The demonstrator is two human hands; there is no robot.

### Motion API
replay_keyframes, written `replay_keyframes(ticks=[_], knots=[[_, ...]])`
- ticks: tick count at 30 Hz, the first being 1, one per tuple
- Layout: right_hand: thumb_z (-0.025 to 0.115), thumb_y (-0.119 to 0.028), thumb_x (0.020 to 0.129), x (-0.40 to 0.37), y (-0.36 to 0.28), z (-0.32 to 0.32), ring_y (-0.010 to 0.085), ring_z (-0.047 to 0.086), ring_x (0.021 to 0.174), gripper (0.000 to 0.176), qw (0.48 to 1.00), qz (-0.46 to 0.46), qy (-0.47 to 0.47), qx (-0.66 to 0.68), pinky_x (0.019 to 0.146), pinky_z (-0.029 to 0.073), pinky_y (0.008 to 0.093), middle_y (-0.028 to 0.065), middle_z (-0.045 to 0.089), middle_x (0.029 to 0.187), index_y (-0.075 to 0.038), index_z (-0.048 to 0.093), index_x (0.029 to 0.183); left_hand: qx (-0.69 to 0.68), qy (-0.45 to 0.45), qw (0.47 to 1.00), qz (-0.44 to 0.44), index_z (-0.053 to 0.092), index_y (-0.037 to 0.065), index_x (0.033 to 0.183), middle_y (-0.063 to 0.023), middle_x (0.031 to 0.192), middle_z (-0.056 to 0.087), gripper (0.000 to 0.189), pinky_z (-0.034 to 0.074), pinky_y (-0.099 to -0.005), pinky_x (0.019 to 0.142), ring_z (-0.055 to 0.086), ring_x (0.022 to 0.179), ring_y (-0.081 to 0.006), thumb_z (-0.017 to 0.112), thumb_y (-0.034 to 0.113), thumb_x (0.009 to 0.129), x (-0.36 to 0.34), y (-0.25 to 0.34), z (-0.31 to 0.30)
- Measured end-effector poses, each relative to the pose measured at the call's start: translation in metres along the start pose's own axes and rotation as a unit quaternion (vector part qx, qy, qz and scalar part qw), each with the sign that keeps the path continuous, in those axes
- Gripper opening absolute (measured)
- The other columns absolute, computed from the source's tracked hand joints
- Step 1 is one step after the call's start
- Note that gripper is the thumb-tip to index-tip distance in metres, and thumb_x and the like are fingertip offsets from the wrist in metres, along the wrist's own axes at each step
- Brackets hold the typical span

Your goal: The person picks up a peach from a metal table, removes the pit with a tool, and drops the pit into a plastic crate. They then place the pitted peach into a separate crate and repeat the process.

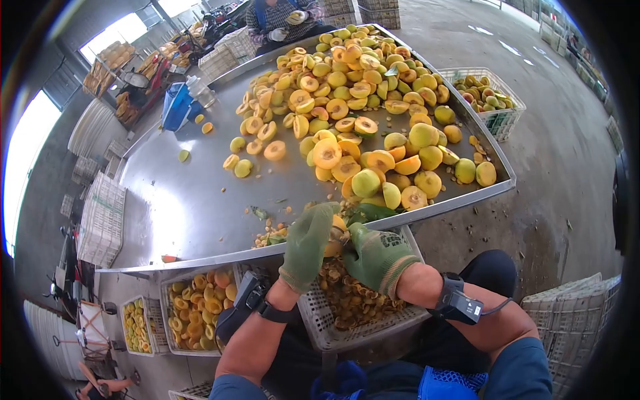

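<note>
Both of my hands wear green gloves and meet over the table's near edge. My left hand is closed round a yellow peach piece, partly covered by the fingers. Close against its other side is my right hand, fingers curled in; what they grip is hidden. Directly beneath the hands stands a light plastic crate holding brownish pits and scraps. Beyond them, a big heap of whole and halved yellow peaches lies on the metal table.
Left of my knees are crates of peach halves. Another crate of fruit stands right of the table. A blue container and clear bottle sit at the table's left. Across it is a gloved person. Stacked crates stand at right.
</note>
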State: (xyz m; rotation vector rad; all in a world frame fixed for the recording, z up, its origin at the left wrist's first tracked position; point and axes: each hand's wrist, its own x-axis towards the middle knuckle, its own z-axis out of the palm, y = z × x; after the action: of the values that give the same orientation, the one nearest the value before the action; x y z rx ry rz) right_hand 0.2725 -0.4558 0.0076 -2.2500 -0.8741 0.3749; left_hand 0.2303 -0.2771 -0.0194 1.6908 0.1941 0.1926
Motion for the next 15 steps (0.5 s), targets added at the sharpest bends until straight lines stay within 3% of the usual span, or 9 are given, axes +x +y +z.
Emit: replay_keyframes(ticks=[6, 9, 12, 15], knots=[[0.062, -0.024, 0.093, 0.003, 0.006, 0.012, 0.0418, 0.070, 0.093, 0.031, 0.998, 0.053, -0.025, -0.015, 0.080, 0.055, 0.0510, 0.0234, 0.072, 0.100, 0.000, 0.060, 0.113, 0.102, 0.029, 0.994, 0.040, 0.068, -0.003, 0.118, -0.0102, 0.113, 0.068, 0.028, 0.053, -0.0319, 0.092, 0.064, 0.101, -0.0158, 0.054, 0.018, 0.106, -0.006, 0.004, 0.015], [0.062, -0.024, 0.093, 0.005, 0.008, 0.018, 0.0422, 0.070, 0.091, 0.030, 0.998, 0.055, -0.022, 0.002, 0.078, 0.055, 0.0509, 0.0238, 0.071, 0.097, 0.000, 0.059, 0.111, 0.206, 0.034, 0.964, 0.165, 0.068, -0.003, 0.116, -0.0122, 0.113, 0.068, 0.025, 0.054, -0.0336, 0.090, 0.066, 0.099, -0.0195, 0.055, 0.015, 0.105, -0.004, -0.005, 0.012], [0.063, -0.024, 0.093, 0.003, 0.009, 0.028, 0.0425, 0.069, 0.084, 0.026, 0.998, 0.044, 0.014, 0.038, 0.073, 0.053, 0.0506, 0.0230, 0.069, 0.088, -0.001, 0.060, 0.106, 0.154, 0.068, 0.981, 0.093, 0.068, -0.003, 0.113, -0.0143, 0.112, 0.068, 0.022, 0.056, -0.0362, 0.087, 0.067, 0.098, -0.0248, 0.055, 0.012, 0.104, -0.006, 0.001, 0.017], [0.064, -0.024, 0.093, 0.005, 0.009, 0.036, 0.0424, 0.069, 0.083, 0.027, 0.997, 0.043, 0.018, 0.062, 0.072, 0.053, 0.0507, 0.0237, 0.069, 0.087, -0.001, 0.061, 0.107, 0.166, 0.105, 0.967, 0.165, 0.067, -0.004, 0.112, -0.0151, 0.111, 0.068, 0.019, 0.056, -0.0389, 0.084, 0.068, 0.096, -0.0289, 0.055, 0.009, 0.104, -0.007, -0.004, 0.021]])
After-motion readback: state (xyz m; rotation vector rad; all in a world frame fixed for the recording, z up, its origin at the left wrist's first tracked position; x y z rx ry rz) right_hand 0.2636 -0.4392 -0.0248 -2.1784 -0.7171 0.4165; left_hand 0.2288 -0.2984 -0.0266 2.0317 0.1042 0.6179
